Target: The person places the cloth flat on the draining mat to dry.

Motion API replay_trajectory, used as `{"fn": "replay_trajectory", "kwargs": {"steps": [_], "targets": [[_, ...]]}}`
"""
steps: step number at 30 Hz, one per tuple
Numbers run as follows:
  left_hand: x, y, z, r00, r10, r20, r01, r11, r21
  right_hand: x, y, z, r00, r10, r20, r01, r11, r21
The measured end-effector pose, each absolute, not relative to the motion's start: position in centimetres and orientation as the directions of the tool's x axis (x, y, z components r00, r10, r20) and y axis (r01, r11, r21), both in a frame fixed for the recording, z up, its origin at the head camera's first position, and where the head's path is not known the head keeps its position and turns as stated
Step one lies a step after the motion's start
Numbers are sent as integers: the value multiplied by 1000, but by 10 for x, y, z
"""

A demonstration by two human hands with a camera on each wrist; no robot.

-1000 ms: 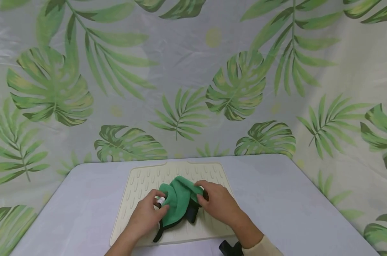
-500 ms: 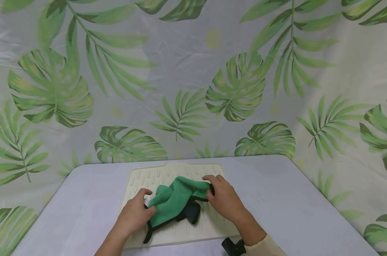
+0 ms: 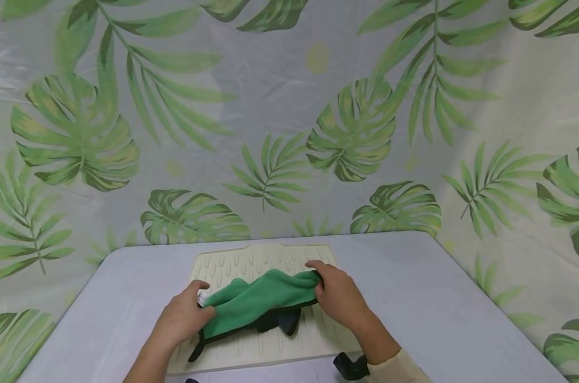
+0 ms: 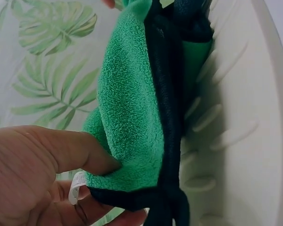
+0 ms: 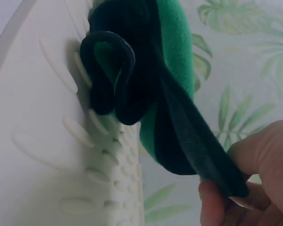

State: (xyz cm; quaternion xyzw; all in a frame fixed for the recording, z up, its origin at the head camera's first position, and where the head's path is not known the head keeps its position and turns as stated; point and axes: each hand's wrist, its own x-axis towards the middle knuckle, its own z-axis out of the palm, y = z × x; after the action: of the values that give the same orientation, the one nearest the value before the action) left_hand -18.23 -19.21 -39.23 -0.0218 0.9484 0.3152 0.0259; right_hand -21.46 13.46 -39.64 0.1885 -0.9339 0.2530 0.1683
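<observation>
A green plush towel (image 3: 261,298) with dark edging and a dark underside is stretched between my two hands over a cream ribbed mat (image 3: 251,356). My left hand (image 3: 181,314) pinches its left corner, thumb on the green face; a white tag (image 4: 77,187) pokes out by the fingers in the left wrist view. From that corner a dark loop (image 3: 196,351) hangs down. My right hand (image 3: 341,295) pinches the dark-edged right corner (image 5: 217,169) between thumb and fingers. Below the middle, dark folds (image 3: 288,321) of the towel droop close over the mat.
The mat lies on a white table (image 3: 395,298) in front of a leaf-printed curtain (image 3: 280,106). A black object (image 3: 350,367) shows by the right sleeve at the front edge. Another small dark thing (image 3: 191,381) peeks in at the bottom.
My hands have drawn apart, the left moving further left and the right slightly right. The bunched towel has spread out wider between them.
</observation>
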Motion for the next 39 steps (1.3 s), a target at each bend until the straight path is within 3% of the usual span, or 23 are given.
{"fn": "replay_trajectory", "kwargs": {"steps": [10,19,28,39], "targets": [[-182,-198,-389,-994,10,-110,-56,811,583,-216,138,-400,-857,-273,437,-436,837,-331],[-186,-192,-395,-989,88,-121,-26,695,719,-214,135,-398,-917,-240,319,-372,801,-468],[-187,-184,-411,-988,111,-105,-11,635,772,-215,130,-401,-922,-257,290,-373,794,-481],[-188,-174,-418,-990,76,-117,-37,665,746,-214,127,-403,-897,-333,290,-437,764,-475]]}}
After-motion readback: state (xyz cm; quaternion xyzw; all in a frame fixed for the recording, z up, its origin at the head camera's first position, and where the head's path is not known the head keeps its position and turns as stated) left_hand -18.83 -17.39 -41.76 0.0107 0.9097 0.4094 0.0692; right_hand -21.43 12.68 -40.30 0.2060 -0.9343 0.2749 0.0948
